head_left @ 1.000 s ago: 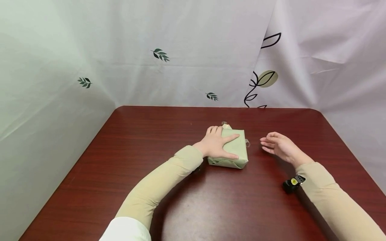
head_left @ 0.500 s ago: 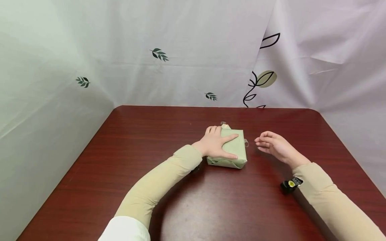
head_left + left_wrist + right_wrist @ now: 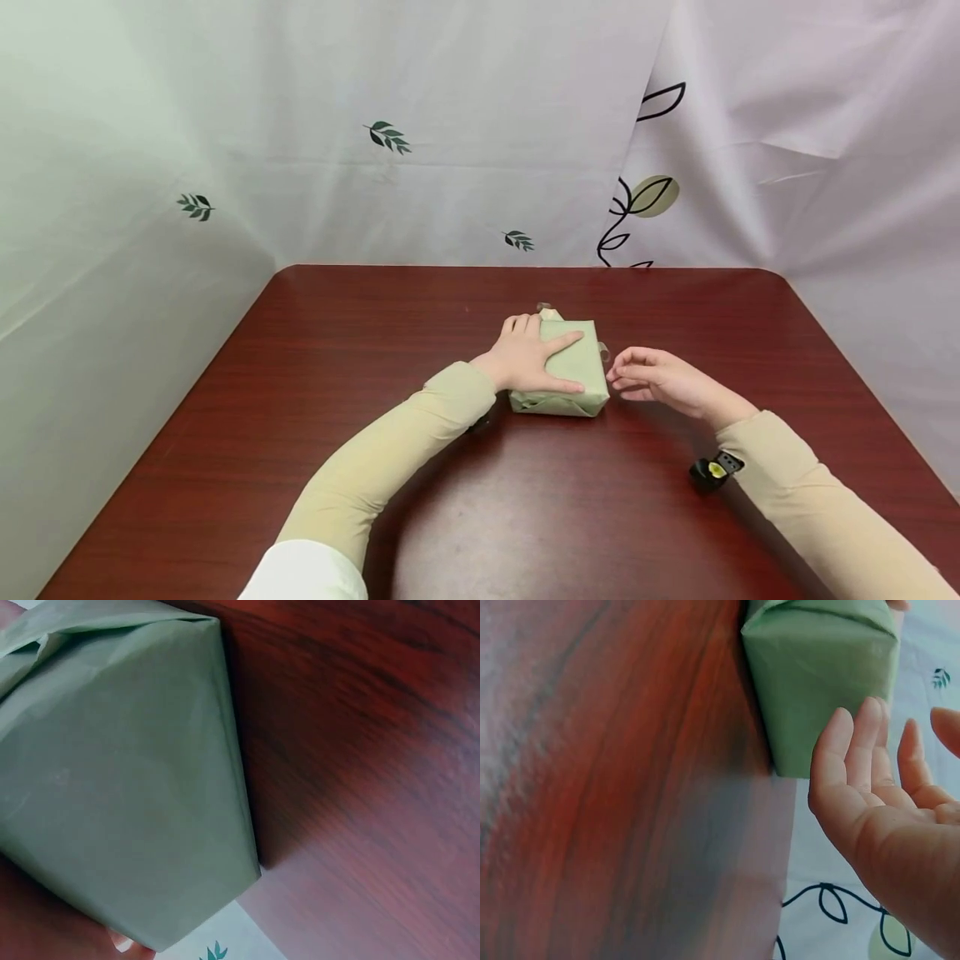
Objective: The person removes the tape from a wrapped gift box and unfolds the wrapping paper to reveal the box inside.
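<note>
Extending from the lower left of the head view, a beige-sleeved bare left hand lies on a pale green, paper-wrapped rectangular box, thumb and fingers spread, not clenched. On the right is a bare right hand, also beige-sleeved, with a black wrist-worn device bearing a yellow mark; held just beside the box, its fingers bend loosely and grasp nothing. Whether they touch the wrapping cannot be told. The box sits right of centre; its paper is smooth on top, creased and folded over itself on the near face, with a clear curled strip projecting from the right side. Beneath is a glossy reddish-brown wood-grain table, shining pale at the lower centre. Beyond it hangs a white fabric backdrop printed with dark green leaf sprigs. The box lies flat, folded face toward the lower edge of the frame, right side running upward and slightly left; which horizontal axis is the longer cannot be determined.
</note>
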